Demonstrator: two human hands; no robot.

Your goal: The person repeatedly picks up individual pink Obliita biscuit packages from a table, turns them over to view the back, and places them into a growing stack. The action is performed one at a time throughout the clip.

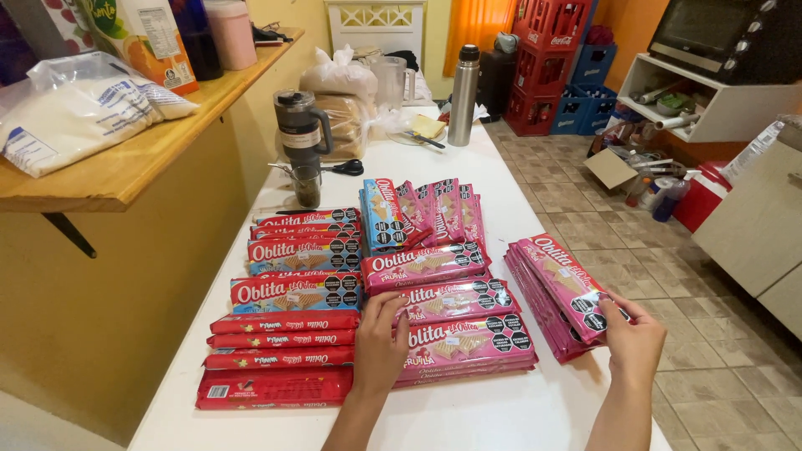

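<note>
A white tabletop (501,418) carries stacks of red wafer packs (284,334) left and pink wafer packs (455,309) right. Far back stand a steel flask (464,83) and dark tumbler (299,129).

Home kitchen: oven (725,33), crates (547,63), thermos (464,93).
</note>
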